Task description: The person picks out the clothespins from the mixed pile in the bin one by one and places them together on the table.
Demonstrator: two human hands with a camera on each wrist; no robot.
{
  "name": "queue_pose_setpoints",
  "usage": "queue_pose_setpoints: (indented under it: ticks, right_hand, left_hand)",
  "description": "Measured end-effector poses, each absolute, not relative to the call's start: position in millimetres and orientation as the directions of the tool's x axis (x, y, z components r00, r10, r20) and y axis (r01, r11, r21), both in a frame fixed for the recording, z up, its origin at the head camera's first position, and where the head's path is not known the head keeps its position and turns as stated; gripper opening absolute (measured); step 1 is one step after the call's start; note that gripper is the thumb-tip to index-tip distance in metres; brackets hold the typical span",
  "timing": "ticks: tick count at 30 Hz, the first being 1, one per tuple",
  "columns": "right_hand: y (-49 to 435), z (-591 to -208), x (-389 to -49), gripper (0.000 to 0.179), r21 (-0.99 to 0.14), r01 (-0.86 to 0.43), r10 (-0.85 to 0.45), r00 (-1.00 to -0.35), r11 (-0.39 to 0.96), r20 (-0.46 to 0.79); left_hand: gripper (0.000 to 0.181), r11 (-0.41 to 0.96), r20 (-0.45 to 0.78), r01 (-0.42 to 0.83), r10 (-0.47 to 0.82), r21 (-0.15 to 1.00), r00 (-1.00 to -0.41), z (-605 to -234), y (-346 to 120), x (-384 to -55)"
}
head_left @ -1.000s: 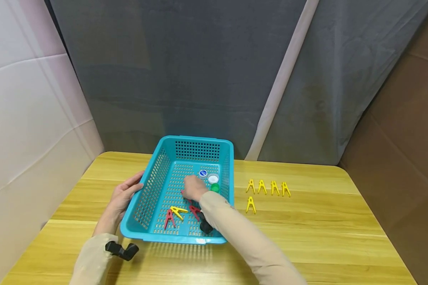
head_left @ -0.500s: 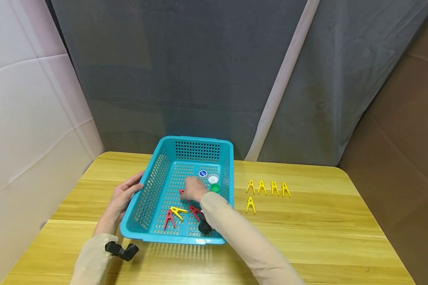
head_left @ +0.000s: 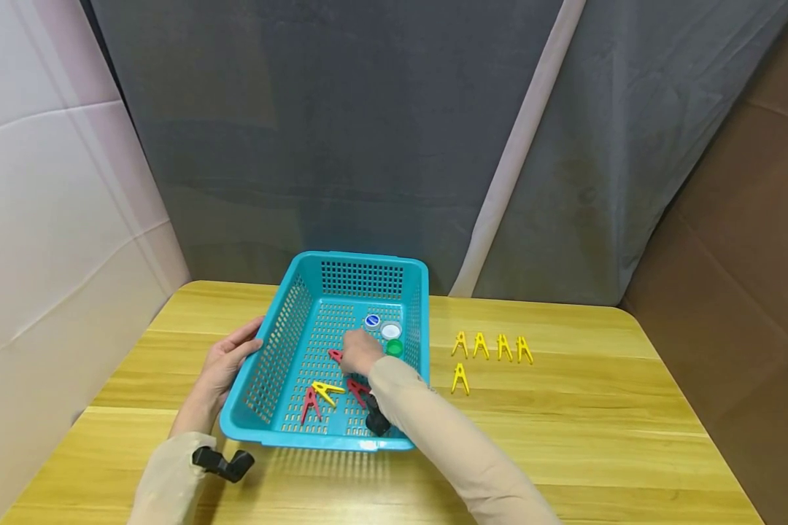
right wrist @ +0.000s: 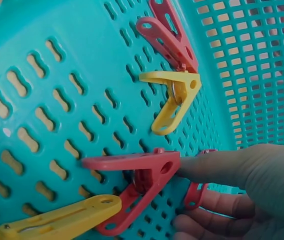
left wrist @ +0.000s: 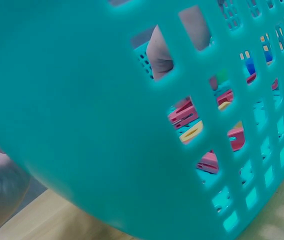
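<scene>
In the head view a turquoise plastic basket (head_left: 302,440) stands on the table. My left hand (head_left: 226,361) holds its left side near the rim. My right hand (head_left: 361,352) reaches down inside and pinches a red clothespin (head_left: 335,355). In the right wrist view that red clothespin (right wrist: 198,185) shows partly between thumb and fingers. Another red clothespin (right wrist: 142,182) lies just before the thumb. A yellow clothespin (head_left: 327,391) and a red one (head_left: 311,403) lie near the basket's front. One more yellow clothespin (right wrist: 57,217) appears in the right wrist view.
Several yellow clothespins (head_left: 480,345) stand in a row on the table right of the basket, with a single yellow clothespin (head_left: 460,379) before them. Inside the basket's right side lie a blue cap (head_left: 372,321), a white lid (head_left: 390,331) and a green cap (head_left: 394,347).
The right hand has shifted slightly right and toward the front, and more of the red clothespin at its fingers shows. The left hand and basket stay in place.
</scene>
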State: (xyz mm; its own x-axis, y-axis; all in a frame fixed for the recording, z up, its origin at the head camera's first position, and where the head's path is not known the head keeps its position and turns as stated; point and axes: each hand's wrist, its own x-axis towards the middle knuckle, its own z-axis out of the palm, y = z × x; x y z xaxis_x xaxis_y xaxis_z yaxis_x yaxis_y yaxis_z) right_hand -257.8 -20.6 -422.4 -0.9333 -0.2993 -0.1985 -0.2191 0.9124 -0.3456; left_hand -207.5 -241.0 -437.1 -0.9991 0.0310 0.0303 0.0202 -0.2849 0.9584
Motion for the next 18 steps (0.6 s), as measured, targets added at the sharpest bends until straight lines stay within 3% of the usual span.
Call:
queue_pose_setpoints:
  ticks: [5, 13, 18]
  right_hand:
    - [-22.0, -424.3, -260.8, 0.026, -0.368, -0.223, -0.306, -0.934, 0.903, -0.183]
    - [-21.7, -419.2, -263.4, 0.048, -0.471, -0.241, -0.332, -0.936, 0.849, -0.119]
    - [-20.6, -410.0, -262.2, 0.053, -0.537, -0.238, -0.326, -0.943, 0.809, -0.073]
  left_hand:
    - [0.041, -0.276, 0.011, 0.004, 0.023, 0.961, -1.0, -435.9, -241.1, -207.3]
    - [0.041, -0.296, 0.015, 0.005, 0.032, 0.955, -0.999, -436.4, -241.1, -207.4]
    - [0.04, -0.304, 0.015, 0.005, 0.03, 0.953, -0.999, -437.2, -241.4, -207.5]
